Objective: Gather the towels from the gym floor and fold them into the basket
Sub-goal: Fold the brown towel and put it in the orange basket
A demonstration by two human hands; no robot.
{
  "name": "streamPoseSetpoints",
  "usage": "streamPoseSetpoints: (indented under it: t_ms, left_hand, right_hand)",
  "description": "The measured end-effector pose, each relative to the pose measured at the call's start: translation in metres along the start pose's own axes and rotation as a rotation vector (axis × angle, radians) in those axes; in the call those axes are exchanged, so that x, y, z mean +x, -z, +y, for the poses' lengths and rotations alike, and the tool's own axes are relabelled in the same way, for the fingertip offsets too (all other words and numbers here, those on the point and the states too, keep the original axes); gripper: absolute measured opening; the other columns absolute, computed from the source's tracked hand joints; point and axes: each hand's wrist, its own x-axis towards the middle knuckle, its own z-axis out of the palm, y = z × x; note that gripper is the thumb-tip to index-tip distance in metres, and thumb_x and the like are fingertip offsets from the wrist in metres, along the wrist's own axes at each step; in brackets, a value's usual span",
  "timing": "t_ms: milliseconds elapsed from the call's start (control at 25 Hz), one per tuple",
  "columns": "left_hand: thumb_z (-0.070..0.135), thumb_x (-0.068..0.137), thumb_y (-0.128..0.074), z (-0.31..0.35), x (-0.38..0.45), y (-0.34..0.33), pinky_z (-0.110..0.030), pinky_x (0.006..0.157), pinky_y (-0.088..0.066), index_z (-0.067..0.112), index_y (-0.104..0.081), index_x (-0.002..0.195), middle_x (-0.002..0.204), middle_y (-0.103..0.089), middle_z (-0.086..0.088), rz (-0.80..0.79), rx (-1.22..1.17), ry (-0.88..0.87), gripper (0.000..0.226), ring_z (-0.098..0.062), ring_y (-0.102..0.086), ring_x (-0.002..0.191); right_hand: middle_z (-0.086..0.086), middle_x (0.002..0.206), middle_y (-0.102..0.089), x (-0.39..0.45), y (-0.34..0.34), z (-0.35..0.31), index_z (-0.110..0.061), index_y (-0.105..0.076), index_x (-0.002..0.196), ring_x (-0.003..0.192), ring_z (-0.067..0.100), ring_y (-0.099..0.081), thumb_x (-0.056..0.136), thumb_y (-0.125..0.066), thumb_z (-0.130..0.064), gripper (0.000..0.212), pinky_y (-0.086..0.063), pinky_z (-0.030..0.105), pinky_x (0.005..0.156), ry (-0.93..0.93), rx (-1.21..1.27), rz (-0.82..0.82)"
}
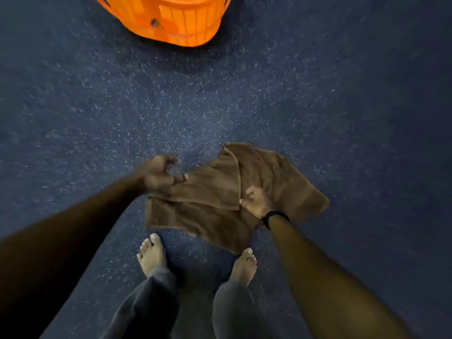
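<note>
A brown towel (215, 199) hangs crumpled between my hands, low over the dark blue speckled floor. My left hand (160, 173) pinches its left edge with thumb and forefinger, the other fingers curled above. My right hand (256, 200), with a black band on the wrist, grips the cloth near its middle fold. The towel's right part droops past my right wrist. An orange slatted basket (171, 20) stands on the floor far ahead, cut off by the top edge of the view.
My two bare feet (152, 255) (244, 265) stand just below the towel, with grey trouser legs beneath them. Speckled blue floor (342, 106) spreads between the towel and the basket and to both sides.
</note>
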Motion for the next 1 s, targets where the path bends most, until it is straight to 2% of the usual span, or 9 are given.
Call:
streamPoseSetpoints:
  t_ms: [120, 280, 480, 560, 680, 720, 800, 880, 1000]
  left_hand:
    - [-0.007, 0.084, -0.059, -0.065, 0.053, -0.017, -0.019, 0.068, -0.039, 0.039, -0.041, 0.080, 0.092, -0.053, 0.004, 0.014, 0.111, 0.064, 0.049, -0.009, -0.048, 0.079]
    - [-0.008, 0.084, -0.059, -0.101, 0.079, -0.031, -0.011, 0.065, -0.036, 0.039, -0.040, 0.079, 0.079, -0.046, 0.016, 0.005, 0.290, -0.006, 0.051, -0.007, -0.048, 0.072]
    - [-0.008, 0.082, -0.062, -0.095, 0.080, -0.025, -0.011, 0.068, -0.036, 0.030, -0.050, 0.088, 0.080, -0.049, 0.013, -0.044, 0.342, -0.062, 0.041, -0.009, -0.050, 0.074]
    - [-0.004, 0.081, -0.065, -0.074, 0.067, -0.014, -0.012, 0.070, -0.036, 0.032, -0.049, 0.089, 0.082, -0.050, 0.013, -0.057, 0.316, -0.082, 0.040, -0.009, -0.050, 0.076]
    - [0.007, 0.083, -0.069, -0.003, 0.022, 0.010, -0.012, 0.071, -0.037, 0.038, -0.046, 0.085, 0.083, -0.048, 0.015, -0.019, 0.260, -0.116, 0.039, -0.007, -0.049, 0.075]
    - [0.007, 0.085, -0.068, 0.024, 0.002, 0.022, -0.014, 0.072, -0.040, 0.033, -0.050, 0.088, 0.085, -0.047, 0.014, 0.001, 0.192, -0.120, 0.031, -0.006, -0.048, 0.076]
    - [0.008, 0.085, -0.069, 0.082, -0.045, 0.048, -0.020, 0.082, -0.045, 0.014, -0.056, 0.103, 0.096, -0.052, 0.005, 0.042, 0.174, -0.170, 0.023, -0.007, -0.051, 0.089]
    - [0.018, 0.081, -0.074, 0.140, -0.093, 0.078, -0.025, 0.097, -0.042, 0.006, -0.055, 0.121, 0.114, -0.057, -0.002, 0.092, 0.194, -0.221, 0.046, -0.017, -0.055, 0.109]
    - [0.024, 0.081, -0.074, 0.244, -0.196, 0.140, -0.021, 0.097, -0.036, 0.005, -0.052, 0.130, 0.125, -0.058, -0.006, 0.182, 0.285, -0.338, 0.057, -0.020, -0.055, 0.118]
  right_hand:
    - [0.018, 0.139, -0.046, 0.052, -0.046, 0.018, -0.001, -0.041, 0.137, 0.130, 0.033, -0.041, 0.096, -0.056, -0.019, 0.048, -0.038, 0.035, 0.101, -0.078, -0.001, 0.006]
    - [0.021, 0.143, -0.039, 0.086, -0.094, 0.037, -0.002, -0.029, 0.144, 0.132, 0.036, -0.037, 0.092, -0.061, -0.020, 0.064, -0.037, 0.037, 0.104, -0.200, 0.038, 0.107]
    - [0.016, 0.133, -0.050, 0.090, -0.096, 0.022, -0.007, -0.049, 0.131, 0.120, 0.032, -0.049, 0.096, -0.053, -0.018, 0.037, -0.041, 0.034, 0.096, -0.192, 0.091, 0.231]
    - [0.015, 0.127, -0.054, 0.073, -0.071, -0.003, -0.005, -0.049, 0.130, 0.120, 0.030, -0.048, 0.097, -0.050, -0.015, 0.034, -0.036, 0.025, 0.088, -0.048, 0.154, 0.278]
    - [0.008, 0.099, -0.055, 0.022, -0.003, -0.060, -0.009, -0.052, 0.107, 0.102, 0.027, -0.050, 0.095, -0.051, -0.012, 0.012, -0.032, 0.025, 0.075, 0.246, 0.260, 0.356]
    - [0.005, 0.093, -0.054, 0.003, 0.024, -0.082, -0.013, -0.050, 0.098, 0.095, 0.027, -0.051, 0.095, -0.052, -0.012, 0.004, -0.034, 0.028, 0.075, 0.330, 0.276, 0.368]
    - [0.003, 0.083, -0.053, -0.047, 0.083, -0.132, -0.015, -0.049, 0.088, 0.082, 0.024, -0.052, 0.094, -0.052, -0.012, 0.007, -0.039, 0.032, 0.071, 0.484, 0.272, 0.394]
    - [0.001, 0.076, -0.052, -0.105, 0.137, -0.179, -0.012, -0.051, 0.084, 0.071, 0.015, -0.048, 0.094, -0.051, -0.012, 0.009, -0.038, 0.029, 0.065, 0.602, 0.258, 0.423]
    - [-0.001, 0.072, -0.052, -0.213, 0.225, -0.252, -0.008, -0.054, 0.082, 0.066, 0.006, -0.044, 0.094, -0.053, -0.013, 0.013, -0.036, 0.023, 0.063, 0.733, 0.287, 0.517]
